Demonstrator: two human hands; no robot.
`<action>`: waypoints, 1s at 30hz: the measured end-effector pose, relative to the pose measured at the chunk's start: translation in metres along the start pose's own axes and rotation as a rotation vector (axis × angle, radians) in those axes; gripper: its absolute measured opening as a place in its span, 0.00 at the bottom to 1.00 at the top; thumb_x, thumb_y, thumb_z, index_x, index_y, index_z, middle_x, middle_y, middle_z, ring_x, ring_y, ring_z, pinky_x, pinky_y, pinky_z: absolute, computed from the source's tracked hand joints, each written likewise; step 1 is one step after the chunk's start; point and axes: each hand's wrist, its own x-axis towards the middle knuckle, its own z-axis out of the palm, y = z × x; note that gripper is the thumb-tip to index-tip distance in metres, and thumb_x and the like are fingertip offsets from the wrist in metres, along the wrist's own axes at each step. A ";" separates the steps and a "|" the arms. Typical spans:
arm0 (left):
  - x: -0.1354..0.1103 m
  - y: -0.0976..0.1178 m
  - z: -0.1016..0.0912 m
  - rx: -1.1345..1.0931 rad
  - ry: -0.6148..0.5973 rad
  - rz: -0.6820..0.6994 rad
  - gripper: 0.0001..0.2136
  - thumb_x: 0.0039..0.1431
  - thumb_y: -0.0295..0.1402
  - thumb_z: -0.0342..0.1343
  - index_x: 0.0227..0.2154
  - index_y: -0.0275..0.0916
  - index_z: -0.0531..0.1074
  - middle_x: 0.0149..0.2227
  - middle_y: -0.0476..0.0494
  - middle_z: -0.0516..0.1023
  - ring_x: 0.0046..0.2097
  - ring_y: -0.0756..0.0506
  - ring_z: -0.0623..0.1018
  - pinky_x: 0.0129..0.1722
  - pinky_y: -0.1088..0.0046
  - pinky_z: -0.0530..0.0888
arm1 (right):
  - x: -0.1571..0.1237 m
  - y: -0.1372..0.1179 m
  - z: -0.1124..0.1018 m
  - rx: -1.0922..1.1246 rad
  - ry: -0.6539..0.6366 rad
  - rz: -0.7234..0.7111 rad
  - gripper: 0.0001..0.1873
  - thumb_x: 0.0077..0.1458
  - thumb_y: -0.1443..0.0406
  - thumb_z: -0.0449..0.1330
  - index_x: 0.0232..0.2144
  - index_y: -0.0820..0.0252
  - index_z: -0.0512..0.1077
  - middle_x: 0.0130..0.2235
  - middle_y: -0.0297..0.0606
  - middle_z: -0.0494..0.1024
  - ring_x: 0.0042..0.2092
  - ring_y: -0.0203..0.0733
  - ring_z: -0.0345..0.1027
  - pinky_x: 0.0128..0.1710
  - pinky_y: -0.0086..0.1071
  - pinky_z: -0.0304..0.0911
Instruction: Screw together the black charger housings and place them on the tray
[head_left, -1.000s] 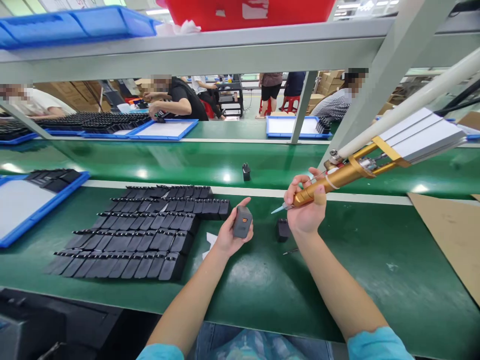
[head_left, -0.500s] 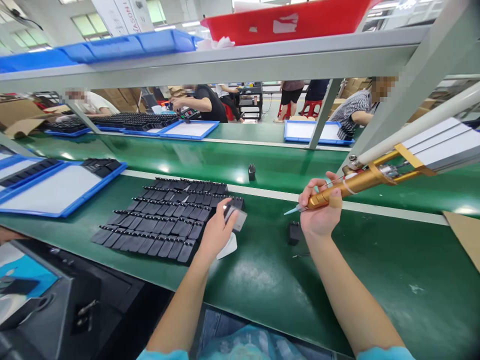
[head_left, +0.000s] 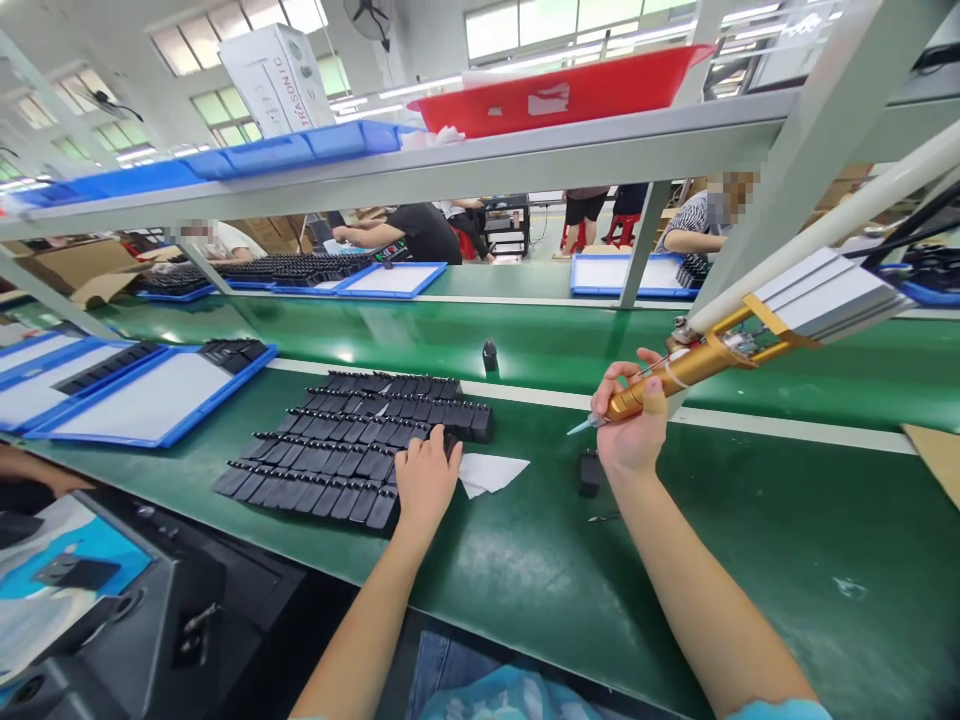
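Note:
My left hand (head_left: pixel 427 475) is at the right end of the rows of black plug chargers (head_left: pixel 322 455), its fingers curled over a black charger that is mostly hidden beneath them. Beside that hand lies a white sheet of paper (head_left: pixel 491 472). My right hand (head_left: pixel 634 425) is closed around a gold-coloured glue dispenser (head_left: pixel 660 380), whose pale blue nozzle (head_left: pixel 581 427) points left and down. Just below the nozzle, a single black charger (head_left: pixel 589 472) stands on the green bench, close to my right wrist.
Blue-rimmed white trays (head_left: pixel 150 400) are at the left. Another charger (head_left: pixel 490 355) stands on the green belt beyond the white strip. A shelf (head_left: pixel 525 140) with blue and red bins spans above. A black machine (head_left: pixel 150 600) is at lower left. Co-workers sit across the line.
My left hand has gone down and left with the charger, from above the paper to the row's end. The paper shows more fully. My right hand still grips the dispenser; the view has tilted up.

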 end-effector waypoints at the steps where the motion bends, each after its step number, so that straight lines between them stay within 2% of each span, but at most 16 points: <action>1: 0.003 -0.001 0.001 0.117 0.011 0.045 0.20 0.63 0.44 0.47 0.51 0.36 0.68 0.36 0.31 0.76 0.48 0.32 0.70 0.48 0.55 0.62 | 0.000 0.000 0.000 -0.001 0.000 0.004 0.16 0.53 0.52 0.57 0.43 0.50 0.64 0.32 0.28 0.68 0.19 0.29 0.58 0.17 0.27 0.50; 4: 0.011 -0.004 0.006 0.346 -0.010 0.099 0.18 0.65 0.40 0.45 0.51 0.36 0.70 0.41 0.29 0.75 0.50 0.32 0.67 0.48 0.54 0.61 | 0.000 0.000 -0.001 -0.006 -0.004 0.011 0.15 0.54 0.53 0.56 0.43 0.49 0.64 0.32 0.28 0.68 0.19 0.29 0.58 0.17 0.27 0.50; 7: 0.016 -0.005 0.009 0.450 -0.019 0.094 0.16 0.64 0.37 0.47 0.49 0.35 0.71 0.43 0.30 0.72 0.51 0.32 0.66 0.48 0.54 0.61 | -0.001 -0.001 0.000 -0.001 -0.001 0.018 0.15 0.54 0.54 0.56 0.43 0.49 0.65 0.32 0.29 0.68 0.19 0.29 0.58 0.17 0.27 0.50; 10: 0.019 -0.005 0.003 0.446 0.021 0.081 0.17 0.62 0.37 0.50 0.50 0.34 0.70 0.45 0.30 0.70 0.51 0.32 0.66 0.47 0.55 0.62 | -0.002 -0.002 0.002 0.016 0.002 0.021 0.15 0.54 0.54 0.57 0.42 0.50 0.65 0.31 0.29 0.68 0.19 0.29 0.58 0.17 0.27 0.50; 13: 0.031 0.000 -0.008 0.323 0.099 0.096 0.20 0.61 0.42 0.53 0.51 0.34 0.68 0.50 0.29 0.68 0.52 0.31 0.65 0.47 0.55 0.63 | -0.002 -0.002 0.002 0.023 0.002 0.025 0.16 0.54 0.54 0.57 0.43 0.51 0.64 0.31 0.28 0.68 0.20 0.28 0.59 0.18 0.26 0.51; 15: 0.055 0.009 -0.014 0.206 0.112 0.116 0.21 0.61 0.45 0.52 0.51 0.35 0.67 0.51 0.30 0.68 0.54 0.32 0.65 0.50 0.56 0.63 | -0.002 -0.001 0.002 0.028 0.001 0.033 0.16 0.54 0.54 0.57 0.43 0.51 0.64 0.32 0.28 0.69 0.20 0.28 0.59 0.18 0.26 0.52; 17: 0.095 0.021 -0.013 0.107 0.029 0.112 0.21 0.62 0.46 0.50 0.52 0.37 0.65 0.52 0.32 0.68 0.55 0.34 0.66 0.53 0.58 0.63 | -0.002 0.000 0.001 0.039 -0.002 0.037 0.16 0.54 0.54 0.57 0.43 0.51 0.64 0.32 0.28 0.69 0.20 0.29 0.59 0.18 0.26 0.51; 19: 0.143 0.034 -0.003 0.074 -0.162 0.030 0.25 0.63 0.44 0.50 0.59 0.36 0.58 0.57 0.31 0.65 0.58 0.36 0.65 0.56 0.62 0.62 | -0.002 0.001 0.001 0.046 -0.005 0.036 0.16 0.55 0.54 0.57 0.44 0.51 0.63 0.32 0.28 0.68 0.20 0.29 0.59 0.18 0.26 0.51; 21: 0.188 0.045 0.011 0.074 -0.252 -0.019 0.31 0.60 0.43 0.55 0.61 0.33 0.54 0.58 0.26 0.64 0.57 0.34 0.68 0.53 0.62 0.65 | -0.003 0.002 0.001 0.045 -0.002 0.032 0.16 0.55 0.54 0.57 0.44 0.51 0.63 0.32 0.28 0.68 0.20 0.28 0.58 0.18 0.26 0.51; 23: 0.220 0.052 0.025 0.080 -0.310 -0.075 0.35 0.57 0.41 0.59 0.62 0.28 0.53 0.56 0.21 0.66 0.55 0.32 0.71 0.50 0.61 0.68 | -0.004 0.003 0.002 0.039 0.006 0.031 0.16 0.55 0.54 0.57 0.44 0.50 0.63 0.32 0.28 0.68 0.20 0.28 0.58 0.18 0.26 0.50; 25: 0.237 0.055 0.034 0.086 -0.344 -0.121 0.34 0.57 0.40 0.59 0.60 0.26 0.55 0.53 0.21 0.69 0.53 0.33 0.73 0.48 0.61 0.70 | -0.004 0.004 0.003 0.041 0.011 0.032 0.17 0.55 0.54 0.57 0.45 0.50 0.63 0.32 0.29 0.68 0.20 0.28 0.57 0.18 0.26 0.50; 30: 0.244 0.049 0.039 0.106 -0.397 -0.156 0.17 0.63 0.39 0.54 0.51 0.35 0.68 0.49 0.39 0.73 0.47 0.42 0.75 0.48 0.58 0.73 | -0.005 0.008 0.002 0.050 -0.007 0.033 0.16 0.56 0.56 0.56 0.45 0.51 0.61 0.33 0.29 0.68 0.21 0.28 0.58 0.19 0.25 0.50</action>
